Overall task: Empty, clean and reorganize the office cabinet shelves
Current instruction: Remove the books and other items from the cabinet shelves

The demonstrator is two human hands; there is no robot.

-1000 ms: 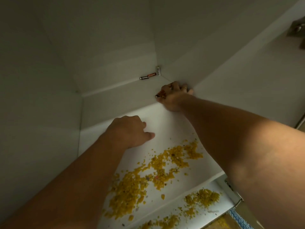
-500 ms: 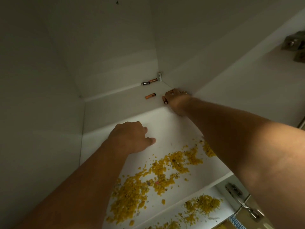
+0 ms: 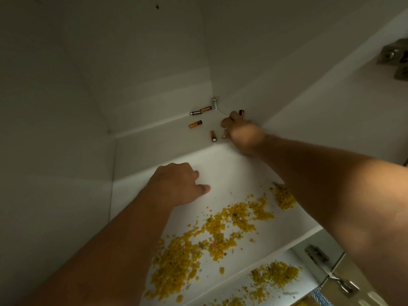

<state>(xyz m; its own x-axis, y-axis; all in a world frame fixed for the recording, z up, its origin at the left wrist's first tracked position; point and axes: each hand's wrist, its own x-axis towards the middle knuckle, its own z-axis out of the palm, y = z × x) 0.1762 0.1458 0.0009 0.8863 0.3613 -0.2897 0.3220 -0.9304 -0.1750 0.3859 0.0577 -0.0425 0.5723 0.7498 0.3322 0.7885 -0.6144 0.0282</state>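
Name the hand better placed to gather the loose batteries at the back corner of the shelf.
Right. The right hand is already in the back corner among the batteries, one black-and-orange battery showing at its fingertips. The left hand rests nearer the front, beside the yellow crumbs.

Two bare forearms are seen, no sleeves being worn; the left hand [image 3: 178,183] and right hand [image 3: 244,134] are ungloved.

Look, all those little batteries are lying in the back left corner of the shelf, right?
Not quite. The head view shows the batteries lying in the back right corner of the shelf, where the right hand reaches for them.
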